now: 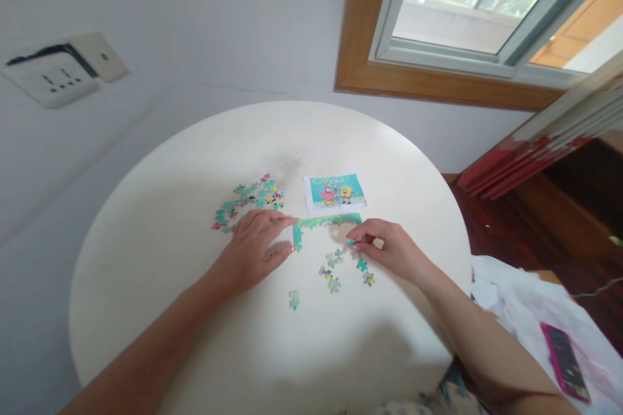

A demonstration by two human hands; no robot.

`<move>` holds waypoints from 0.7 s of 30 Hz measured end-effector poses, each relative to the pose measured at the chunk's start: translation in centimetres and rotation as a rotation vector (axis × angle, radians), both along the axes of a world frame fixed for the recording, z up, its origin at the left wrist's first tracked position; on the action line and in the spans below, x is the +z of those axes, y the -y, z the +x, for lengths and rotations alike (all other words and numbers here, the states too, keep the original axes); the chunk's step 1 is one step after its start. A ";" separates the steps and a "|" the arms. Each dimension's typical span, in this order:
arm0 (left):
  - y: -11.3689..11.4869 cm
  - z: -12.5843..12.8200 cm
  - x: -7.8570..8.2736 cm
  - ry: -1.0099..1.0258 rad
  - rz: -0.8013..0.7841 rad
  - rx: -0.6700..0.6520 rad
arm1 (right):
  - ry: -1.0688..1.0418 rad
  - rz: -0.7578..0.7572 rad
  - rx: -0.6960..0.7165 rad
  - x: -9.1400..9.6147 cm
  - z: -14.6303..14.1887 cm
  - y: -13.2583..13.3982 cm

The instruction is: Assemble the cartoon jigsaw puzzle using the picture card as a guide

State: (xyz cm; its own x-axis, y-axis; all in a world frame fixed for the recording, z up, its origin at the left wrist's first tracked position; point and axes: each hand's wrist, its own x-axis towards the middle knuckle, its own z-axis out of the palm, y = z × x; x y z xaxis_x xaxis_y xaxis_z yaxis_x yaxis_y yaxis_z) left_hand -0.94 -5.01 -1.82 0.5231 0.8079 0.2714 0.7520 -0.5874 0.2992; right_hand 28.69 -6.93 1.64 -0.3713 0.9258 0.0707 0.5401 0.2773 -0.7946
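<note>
My right hand (382, 243) pinches a small teal puzzle piece (351, 243) just under the right end of a joined puzzle strip (324, 222). This strip forms a top edge with a short left side running down. My left hand (257, 240) lies on the table with thumb and fingers apart, its fingertips touching the strip's left side. Several loose pieces lie below the strip, among them a teal piece (361, 265) and a pale green piece (333, 284). One pale piece (294, 299) sits apart, nearer to me. Behind the strip lies a picture card (335, 192) with cartoon figures.
A heap of loose puzzle pieces (253, 198) spreads beyond my left hand, partly hidden by it. The round white table (146, 220) stands near a wall with a socket (53, 81) and a window. At right, a pink-edged phone (564, 361) lies on white sheeting.
</note>
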 end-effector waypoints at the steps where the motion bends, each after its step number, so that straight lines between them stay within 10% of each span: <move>1: 0.0 0.0 0.0 -0.006 -0.001 0.002 | 0.015 0.010 -0.016 0.0 0.2 -0.1; 21: -0.1 -0.1 -0.2 -0.008 0.014 0.000 | -0.265 -0.192 -0.236 -0.4 3.8 -1.8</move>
